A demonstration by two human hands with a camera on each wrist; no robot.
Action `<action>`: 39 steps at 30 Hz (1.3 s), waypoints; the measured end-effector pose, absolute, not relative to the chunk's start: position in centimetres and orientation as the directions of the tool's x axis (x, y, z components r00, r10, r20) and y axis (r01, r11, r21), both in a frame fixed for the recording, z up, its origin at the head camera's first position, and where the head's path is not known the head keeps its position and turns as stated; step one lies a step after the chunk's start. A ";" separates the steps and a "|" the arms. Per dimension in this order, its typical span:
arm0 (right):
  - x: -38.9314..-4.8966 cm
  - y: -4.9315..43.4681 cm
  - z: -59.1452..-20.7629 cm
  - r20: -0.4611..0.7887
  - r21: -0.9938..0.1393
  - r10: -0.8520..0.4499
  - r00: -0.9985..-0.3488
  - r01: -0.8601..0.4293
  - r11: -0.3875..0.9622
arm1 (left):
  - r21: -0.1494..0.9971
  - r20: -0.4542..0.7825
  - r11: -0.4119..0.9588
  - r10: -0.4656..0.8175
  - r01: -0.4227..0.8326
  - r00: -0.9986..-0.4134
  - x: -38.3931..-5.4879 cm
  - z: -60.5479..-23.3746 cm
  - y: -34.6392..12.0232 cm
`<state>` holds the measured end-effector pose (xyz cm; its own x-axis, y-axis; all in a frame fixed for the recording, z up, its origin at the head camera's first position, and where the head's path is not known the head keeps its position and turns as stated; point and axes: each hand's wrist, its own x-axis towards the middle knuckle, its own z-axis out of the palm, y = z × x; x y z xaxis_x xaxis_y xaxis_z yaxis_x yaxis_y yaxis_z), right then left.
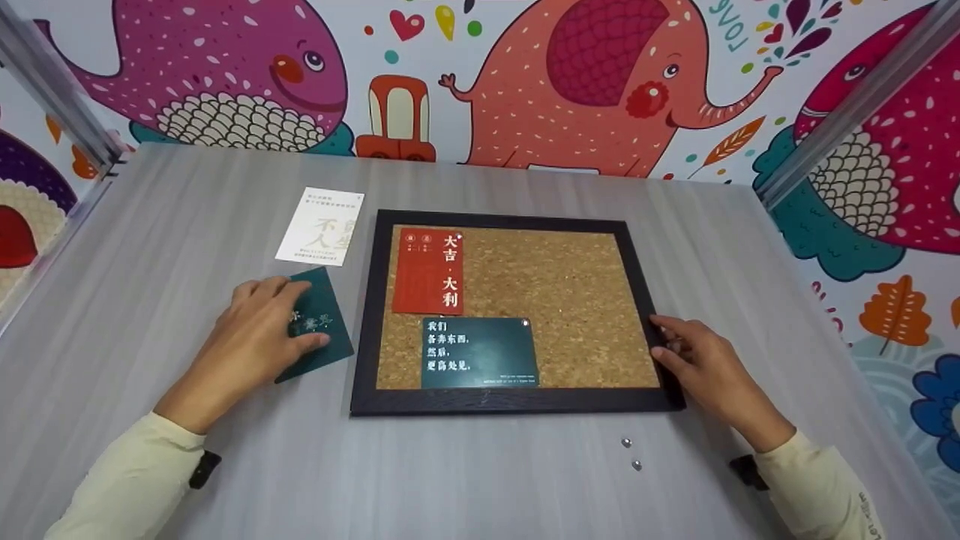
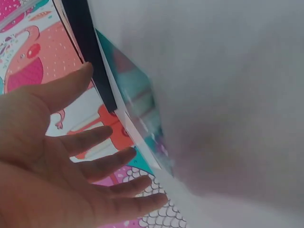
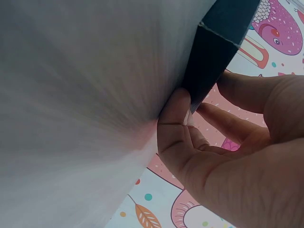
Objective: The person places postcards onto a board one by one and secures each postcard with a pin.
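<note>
A cork board [image 1: 562, 300] in a black frame lies on the table. A red card [image 1: 428, 270] with white characters is fixed to it by a pin, and a dark green card [image 1: 480, 352] is pinned below. My left hand [image 1: 255, 322] is over another dark green card [image 1: 322, 330] left of the board, partly covering it. In the left wrist view the left hand's fingers [image 2: 95, 167] are spread and relaxed. My right hand [image 1: 697, 367] grips the frame's right edge, its fingers curled around the black frame [image 3: 209, 61] in the right wrist view.
A white card [image 1: 321, 226] with pale gold characters lies beyond the left hand. Two small shiny pins [image 1: 627, 443] sit on the table in front of the board. A wall [image 1: 525, 112] printed with cartoon animals stands behind the table.
</note>
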<state>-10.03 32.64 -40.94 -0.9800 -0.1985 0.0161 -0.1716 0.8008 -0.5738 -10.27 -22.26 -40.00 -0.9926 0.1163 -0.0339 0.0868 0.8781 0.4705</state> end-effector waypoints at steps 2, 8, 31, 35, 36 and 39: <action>-10.0 32.6 -40.9 0.015 -0.572 -0.194 -0.981 -0.167 0.803 | 0.465 -0.054 0.883 0.102 0.066 -0.993 -10.4 -40.0 -22.6; -10.0 32.7 -41.0 0.019 -0.571 -0.194 -0.981 -0.170 0.803 | 0.459 -0.070 0.888 0.079 0.038 -0.994 -10.7 -40.3 -23.6; -10.0 32.7 -41.1 0.027 -0.556 -0.204 -0.979 -0.184 0.811 | 0.455 -0.131 0.890 0.030 -0.033 -0.991 -11.0 -40.8 -25.7; -10.0 32.7 -41.1 0.027 -0.551 -0.203 -0.979 -0.184 0.814 | 0.451 -0.143 0.891 0.024 -0.043 -0.989 -11.1 -40.8 -25.9; -10.0 32.7 -41.1 0.027 -0.549 -0.203 -0.979 -0.185 0.815 | 0.450 -0.145 0.892 0.025 -0.044 -0.989 -11.1 -40.9 -25.9; -10.0 32.7 -41.1 0.021 -0.554 -0.203 -0.979 -0.180 0.813 | 0.439 -0.154 0.897 0.023 -0.048 -0.988 -11.2 -40.9 -26.0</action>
<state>-9.96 32.72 -41.06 -0.9790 -0.2025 0.0215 -0.1803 0.8126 -0.5542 -11.20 -26.03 -40.91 -0.9878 0.0228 -0.1543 -0.0479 0.8972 0.4390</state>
